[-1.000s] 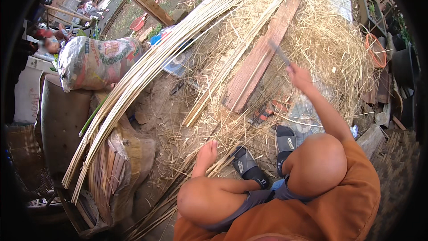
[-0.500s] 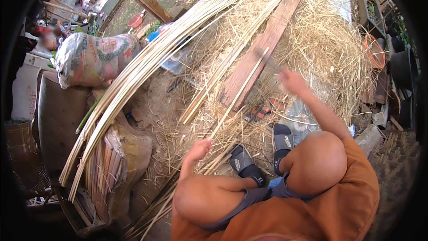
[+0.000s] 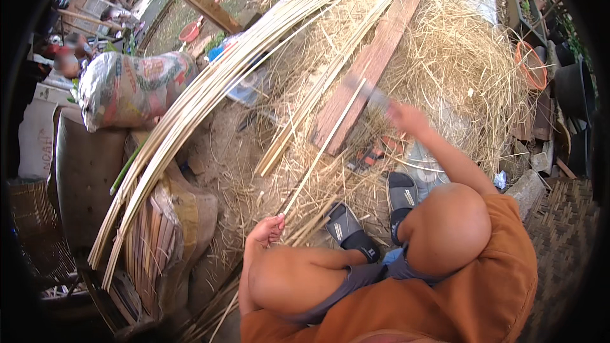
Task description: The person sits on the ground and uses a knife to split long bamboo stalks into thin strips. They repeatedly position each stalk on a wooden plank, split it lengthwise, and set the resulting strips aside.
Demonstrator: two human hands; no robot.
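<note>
My left hand (image 3: 267,229) is closed on the near end of a thin bamboo strip (image 3: 318,155), close to my left knee. That strip slants up and away, its far end lying over a reddish-brown wooden plank (image 3: 389,41). My right hand (image 3: 406,118) is closed around the handle of a knife, right of the plank. The knife's blade (image 3: 370,92) is smeared by motion and reaches across the strip's far end; whether it touches the strip I cannot tell. Pale bamboo strips (image 3: 311,111) lie along the plank's left side.
A large bundle of long bamboo strips (image 3: 210,92) curves along the left, beside a stuffed sack (image 3: 136,86). Curly shavings (image 3: 464,57) heap right of the plank. An orange-and-black tool (image 3: 375,154) lies near my sandals (image 3: 345,223). An orange basket (image 3: 531,65) stands at right.
My left hand has drawn the strip nearer and to the left. My right hand and the knife have shifted slightly left, the blade now over the plank.
</note>
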